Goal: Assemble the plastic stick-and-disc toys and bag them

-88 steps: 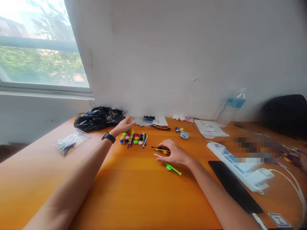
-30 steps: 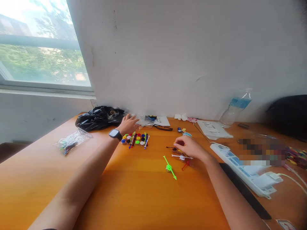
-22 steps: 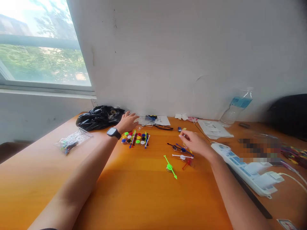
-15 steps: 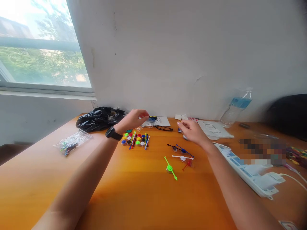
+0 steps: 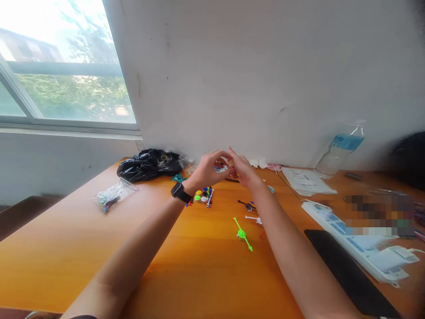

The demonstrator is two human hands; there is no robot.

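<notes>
My left hand (image 5: pixel 210 170), with a black watch (image 5: pixel 181 192) on its wrist, meets my right hand (image 5: pixel 244 170) above the far part of the table. The fingers of both are curled together round something small that I cannot make out. Below them lie several coloured round pieces (image 5: pixel 198 198) beside thin coloured sticks (image 5: pixel 210 197). Nearer me is a bright green arrow spinner (image 5: pixel 242 234) on a small round base. A white arrow piece (image 5: pixel 253 218) and a black one (image 5: pixel 247 205) are partly covered by my right arm.
A black plastic bag (image 5: pixel 149 165) and a clear bag of small parts (image 5: pixel 111 195) lie at the left. To the right are a white power strip (image 5: pixel 341 235), a dark flat object (image 5: pixel 345 270), a white packet (image 5: pixel 308 180) and a clear bottle (image 5: pixel 338 153) by the wall.
My hands were apart and have come together at the fingers. The left moved right and the right moved left. The view has shifted slightly leftward.
</notes>
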